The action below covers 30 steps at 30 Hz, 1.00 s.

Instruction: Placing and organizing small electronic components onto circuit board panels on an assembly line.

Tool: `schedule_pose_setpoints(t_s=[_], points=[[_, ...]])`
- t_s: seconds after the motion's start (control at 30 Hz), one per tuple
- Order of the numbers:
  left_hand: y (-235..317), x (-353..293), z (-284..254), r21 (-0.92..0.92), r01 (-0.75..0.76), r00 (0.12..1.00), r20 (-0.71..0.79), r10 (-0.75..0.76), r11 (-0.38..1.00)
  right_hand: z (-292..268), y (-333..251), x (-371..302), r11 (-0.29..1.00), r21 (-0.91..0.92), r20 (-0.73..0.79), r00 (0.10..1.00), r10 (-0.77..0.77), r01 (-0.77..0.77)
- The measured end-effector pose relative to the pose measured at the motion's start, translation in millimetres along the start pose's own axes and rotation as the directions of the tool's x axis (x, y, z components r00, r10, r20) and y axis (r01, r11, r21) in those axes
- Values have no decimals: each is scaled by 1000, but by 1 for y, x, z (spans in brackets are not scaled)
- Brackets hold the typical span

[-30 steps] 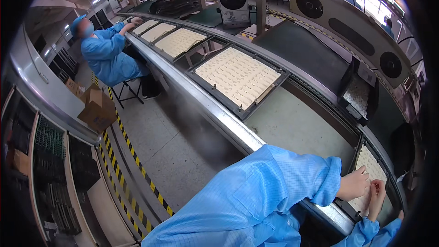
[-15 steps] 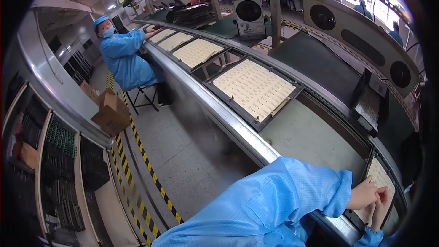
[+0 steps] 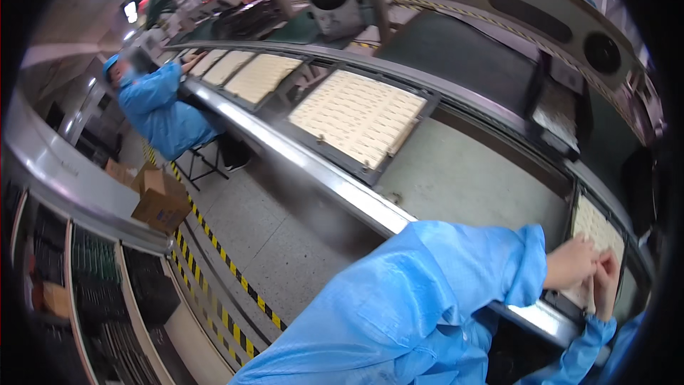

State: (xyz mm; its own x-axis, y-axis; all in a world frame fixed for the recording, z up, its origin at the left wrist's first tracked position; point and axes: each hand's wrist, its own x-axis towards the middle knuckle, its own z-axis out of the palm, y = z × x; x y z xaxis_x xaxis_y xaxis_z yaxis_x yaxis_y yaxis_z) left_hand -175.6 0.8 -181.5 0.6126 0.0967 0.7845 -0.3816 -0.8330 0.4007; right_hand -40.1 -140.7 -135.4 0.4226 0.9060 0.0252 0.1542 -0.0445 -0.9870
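At the right edge, my left hand (image 3: pixel 572 262) and my right hand (image 3: pixel 606 279) meet over a cream-coloured panel (image 3: pixel 594 219) seated in a dark frame. The fingers of both are closed and bunched together, almost touching. Whatever they pinch is too small or too hidden to make out. Part of the panel lies under my hands. Farther left on the line, a larger cream panel (image 3: pixel 358 115) with rows of small marks rests in a black frame (image 3: pixel 420 117) with little posts at its edges.
A metal rail (image 3: pixel 313 175) borders the line. More panels (image 3: pixel 265 77) lie farther along, beside a seated co-worker (image 3: pixel 160 107) in blue. A fan unit (image 3: pixel 330 3) and a dark tray (image 3: pixel 557 117) stand across the line. Cardboard boxes (image 3: pixel 160 199) and racks (image 3: pixel 96 278) are at left.
The whole view has shifted and tilted, so the panels and the co-worker appear farther left. My hands stay close together over the same panel, with fingers still closed.
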Motion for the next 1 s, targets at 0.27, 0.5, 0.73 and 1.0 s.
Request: schedule_pose_setpoints(t_s=[0.27,0.5,0.73,1.0], points=[[-14,-1,-45,217,-25,975,220,-23,976,20,-6,19,998,-52,-141,990,22,-30],[-16,7,-48,156,-77,955,294,29,985,-1,-24,14,919,24,-504,799,-329,393],[-13,15,-52,0,120,949,294,-114,993,-22,-21,1,902,-28,-516,767,-382,431],[4,25,-52,68,142,885,438,-157,988,-9,-26,6,924,-150,-475,793,-380,353]])
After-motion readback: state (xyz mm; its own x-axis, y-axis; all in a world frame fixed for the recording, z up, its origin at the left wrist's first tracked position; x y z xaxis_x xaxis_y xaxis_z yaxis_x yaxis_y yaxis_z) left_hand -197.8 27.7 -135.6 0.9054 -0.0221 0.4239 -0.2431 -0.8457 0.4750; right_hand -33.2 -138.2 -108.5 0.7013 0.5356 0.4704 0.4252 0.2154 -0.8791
